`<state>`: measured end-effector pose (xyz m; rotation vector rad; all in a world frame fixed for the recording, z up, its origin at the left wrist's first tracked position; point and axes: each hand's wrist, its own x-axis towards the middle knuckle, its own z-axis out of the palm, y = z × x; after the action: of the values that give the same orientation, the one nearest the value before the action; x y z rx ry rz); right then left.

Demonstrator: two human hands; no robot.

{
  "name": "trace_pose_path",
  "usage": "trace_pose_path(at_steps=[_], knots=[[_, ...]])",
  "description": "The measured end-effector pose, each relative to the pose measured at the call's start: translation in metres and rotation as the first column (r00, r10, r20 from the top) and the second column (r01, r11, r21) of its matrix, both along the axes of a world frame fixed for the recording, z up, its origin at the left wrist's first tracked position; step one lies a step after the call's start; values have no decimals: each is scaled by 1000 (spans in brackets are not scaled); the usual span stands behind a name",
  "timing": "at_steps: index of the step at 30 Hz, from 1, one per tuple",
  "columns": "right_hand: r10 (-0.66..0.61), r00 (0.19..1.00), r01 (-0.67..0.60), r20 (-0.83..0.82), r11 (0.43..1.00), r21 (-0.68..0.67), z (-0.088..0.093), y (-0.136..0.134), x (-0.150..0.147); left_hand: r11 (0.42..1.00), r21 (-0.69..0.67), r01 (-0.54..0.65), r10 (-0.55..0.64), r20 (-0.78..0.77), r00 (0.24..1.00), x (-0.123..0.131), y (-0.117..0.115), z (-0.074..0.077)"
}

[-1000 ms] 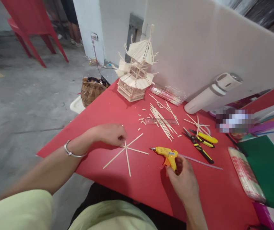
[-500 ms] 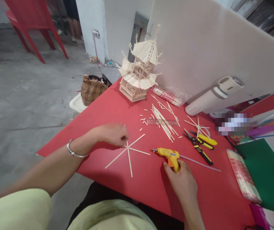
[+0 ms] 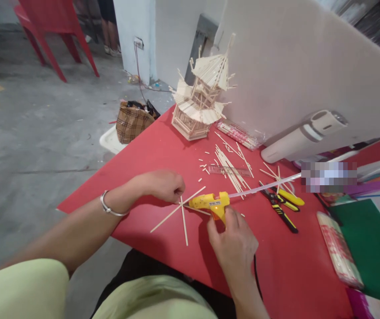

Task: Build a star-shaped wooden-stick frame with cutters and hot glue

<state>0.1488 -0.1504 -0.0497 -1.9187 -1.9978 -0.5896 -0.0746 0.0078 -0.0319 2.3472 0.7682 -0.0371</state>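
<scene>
Indoors, a person's right hand grips a yellow glue gun just inside the near edge of a red table, fingers wrapped around its handle, a clear glue stick jutting from the rear. The gun's nose points at the hub of crossed sticks lying nearer the surface's left corner. Over that hub, the left hand bends down, its fingers curled narrow; whether they pinch a stick cannot be told. Toward the right edge lie a wrapped bundle and black-and-yellow pliers, a second star of sticks just past them. Farther in, a clear ruler crosses loose sticks. Near the far edge are a pale bottle and a plastic-wrapped pack, with a stick pagoda rising by the far corner; beyond the left edge, a plaid bag and a red chair
</scene>
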Motion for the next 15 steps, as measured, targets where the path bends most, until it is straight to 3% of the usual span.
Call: trace_pose_path(at_steps=[5, 15], knots=[[42, 998, -43, 53, 999, 25, 4, 1, 2, 999, -9, -31, 31, 30, 999, 0, -2, 0], [59, 997, -61, 51, 998, 32, 5, 1, 0, 1000, 25, -14, 16, -76, 997, 2, -4, 7]])
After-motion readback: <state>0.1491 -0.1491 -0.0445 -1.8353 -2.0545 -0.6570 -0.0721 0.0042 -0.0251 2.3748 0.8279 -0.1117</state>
